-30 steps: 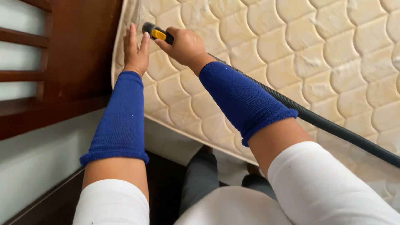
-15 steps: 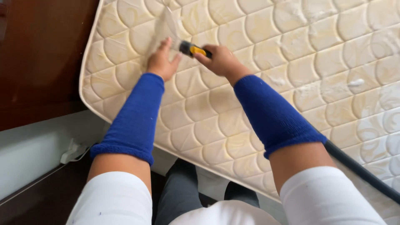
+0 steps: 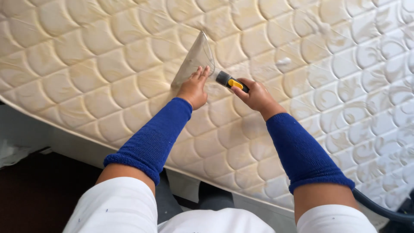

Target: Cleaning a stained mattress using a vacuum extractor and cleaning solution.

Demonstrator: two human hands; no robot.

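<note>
Since a moment ago we have slid further in from the quilted cream mattress (image 3: 302,56) edge; our right hand (image 3: 255,95) grips the grey-and-yellow handle (image 3: 231,81), our left hand (image 3: 194,88) presses flat on the clear triangular plastic nozzle (image 3: 194,60), open mattress all around.

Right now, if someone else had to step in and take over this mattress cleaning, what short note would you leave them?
Left hand: open, fingers flat on the clear nozzle head, pressing it to the mattress.
Right hand: gripping the grey and yellow handle just behind the nozzle.
Hose: runs off at lower right.
Done: cannot tell which areas were covered; the quilting looks yellowed at left, paler at right.
Left: the yellowed patches.
</note>
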